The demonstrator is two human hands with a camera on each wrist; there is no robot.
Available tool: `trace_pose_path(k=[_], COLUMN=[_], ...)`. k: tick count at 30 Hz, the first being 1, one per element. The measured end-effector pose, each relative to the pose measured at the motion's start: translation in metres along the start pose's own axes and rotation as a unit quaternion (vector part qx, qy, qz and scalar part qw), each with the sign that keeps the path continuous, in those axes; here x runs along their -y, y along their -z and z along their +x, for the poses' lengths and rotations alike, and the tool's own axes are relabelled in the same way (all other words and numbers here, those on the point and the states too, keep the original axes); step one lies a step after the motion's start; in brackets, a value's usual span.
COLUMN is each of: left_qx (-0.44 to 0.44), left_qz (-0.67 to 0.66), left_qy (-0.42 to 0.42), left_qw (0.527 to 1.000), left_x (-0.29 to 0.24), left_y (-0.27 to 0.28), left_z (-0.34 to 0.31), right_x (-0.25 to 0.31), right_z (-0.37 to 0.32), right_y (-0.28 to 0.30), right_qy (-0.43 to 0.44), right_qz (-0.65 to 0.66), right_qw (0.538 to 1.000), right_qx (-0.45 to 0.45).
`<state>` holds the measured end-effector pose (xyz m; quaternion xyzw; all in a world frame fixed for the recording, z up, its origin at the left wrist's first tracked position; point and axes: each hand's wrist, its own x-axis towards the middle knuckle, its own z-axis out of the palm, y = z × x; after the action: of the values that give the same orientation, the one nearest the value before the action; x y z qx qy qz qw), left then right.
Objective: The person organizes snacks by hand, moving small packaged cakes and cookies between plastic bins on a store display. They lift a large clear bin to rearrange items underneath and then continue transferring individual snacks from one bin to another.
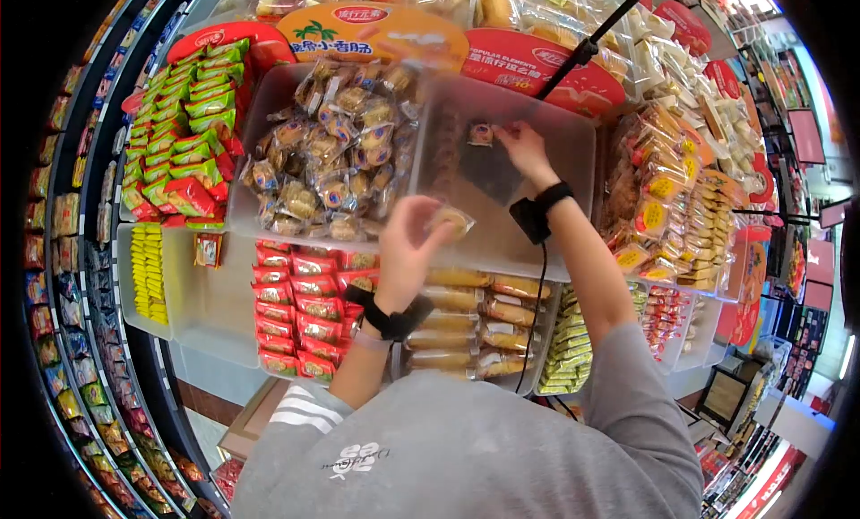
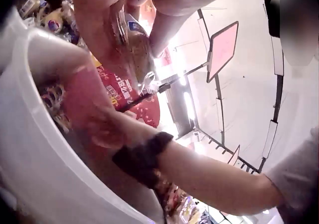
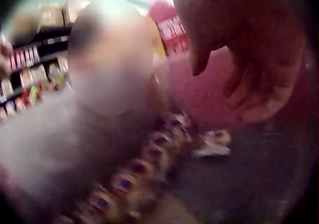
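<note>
Between thumb and fingers, the left hand (image 1: 412, 246) holds a clear-wrapped round cake (image 1: 452, 222) over the front wall of a translucent bin (image 1: 493, 252). The left wrist view shows this wrapped cake (image 2: 137, 49) close up in the left hand (image 2: 149, 2). Inside the bin, the right hand (image 1: 526, 154) is just right of a small wrapped cake (image 1: 481, 134). In the right wrist view, the right hand (image 3: 244, 54) has relaxed, bent fingers above that cake (image 3: 214, 143), apart from it. A row of wrapped cakes (image 3: 124, 184) lines one side of the bin.
Left of the bin, another bin holds a heap of wrapped cakes (image 1: 336, 161). Red packets (image 1: 313, 300) and long wrapped rolls (image 1: 443, 326) lie in front. Bagged pastries (image 1: 658, 192) stand at right. A black pole (image 1: 587, 49) slants over the back; a cable (image 1: 540, 313) hangs from the right wrist.
</note>
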<state>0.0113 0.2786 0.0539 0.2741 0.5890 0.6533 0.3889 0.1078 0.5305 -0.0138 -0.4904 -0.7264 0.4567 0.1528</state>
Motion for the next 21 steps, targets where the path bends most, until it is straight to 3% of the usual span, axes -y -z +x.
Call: trace_pose_path(k=[1, 2, 5, 9, 11, 15, 18, 21], left_qx=[-0.012, -0.014, 0.033, 0.048, 0.044, 0.043, 0.053, 0.045], left_qz=[-0.002, -0.037, -0.017, 0.052, 0.043, 0.041, 0.03, -0.011], left_qy=[-0.024, 0.009, 0.018, 0.046, 0.035, 0.019, -0.021, -0.009], left_qw=[1.0, 0.999, 0.999, 0.996, 0.997, 0.998, 0.998, 0.999], left_x=[0.002, -0.004, -0.007, -0.006, -0.001, 0.008, 0.007, 0.005], left_y=[-0.003, -0.007, -0.007, -0.004, -0.005, -0.007, -0.009, -0.01], left_z=[0.001, 0.0, 0.003, 0.005, 0.007, 0.008, 0.008, 0.007], right_x=[-0.023, -0.038, -0.056, -0.057, -0.062, -0.064, -0.062, -0.054], right_z=[0.014, 0.026, 0.021, 0.015, 0.02, 0.033, 0.04, 0.034], right_y=[-0.012, -0.021, -0.055, -0.055, -0.054, -0.05, -0.062, -0.065], right_qy=[0.065, 0.129, 0.109, 0.149, 0.14, 0.151, 0.119, 0.101], right_qz=[-0.086, -0.171, -0.23, -0.181, -0.09, -0.123, -0.087, -0.108], right_qw=[0.993, 0.974, 0.956, 0.962, 0.969, 0.961, 0.964, 0.956], right_qx=[-0.04, -0.079, -0.143, -0.138, -0.182, -0.197, -0.221, -0.255])
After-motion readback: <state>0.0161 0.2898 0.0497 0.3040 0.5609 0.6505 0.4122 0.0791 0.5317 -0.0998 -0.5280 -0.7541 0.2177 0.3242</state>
